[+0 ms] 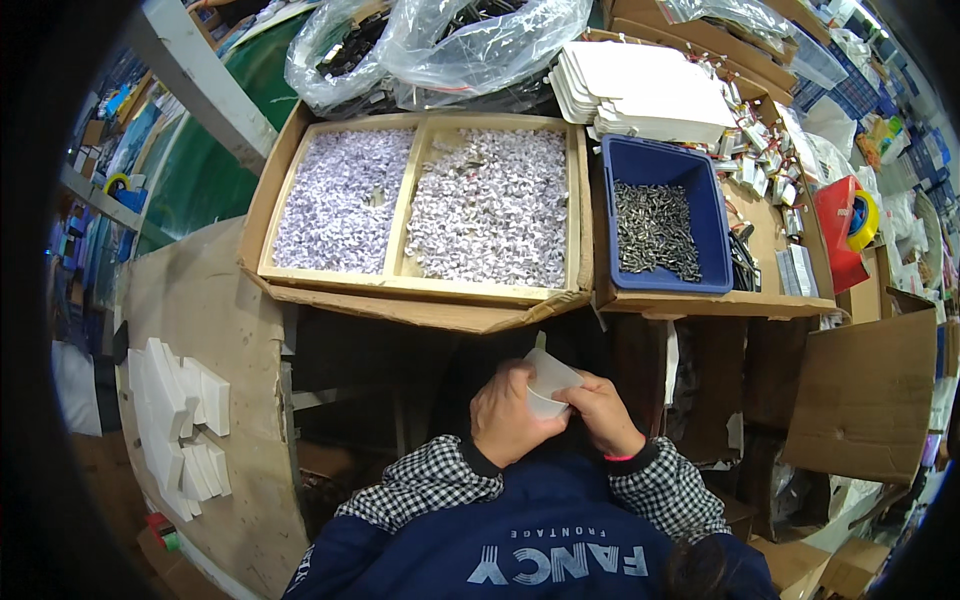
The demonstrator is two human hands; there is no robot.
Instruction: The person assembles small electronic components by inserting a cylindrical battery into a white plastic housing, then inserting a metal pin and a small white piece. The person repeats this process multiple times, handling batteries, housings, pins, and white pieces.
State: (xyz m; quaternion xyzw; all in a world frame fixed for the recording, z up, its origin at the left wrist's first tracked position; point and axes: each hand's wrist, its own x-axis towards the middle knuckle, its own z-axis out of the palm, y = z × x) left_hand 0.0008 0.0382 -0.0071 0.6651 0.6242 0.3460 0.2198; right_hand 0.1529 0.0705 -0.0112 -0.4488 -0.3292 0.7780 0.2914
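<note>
Close to my body, both hands grip a translucent white plastic piece with a curved, cup-like wall. My left hand wraps round its left side, fingers curled. From the right, my right hand pinches the piece's edge between thumb and fingers. A thin pale greenish tip sticks up beyond it; I cannot make out what it is. Ahead of my hands lies a two-part wooden tray filled with small white plastic parts. The inside of the held piece is partly hidden by my fingers.
A blue bin of small metal screws stands right of the tray, beside stacked white panels and wired metal parts. Clear plastic bags lie behind. White blocks rest on the left board. An open carton stands right.
</note>
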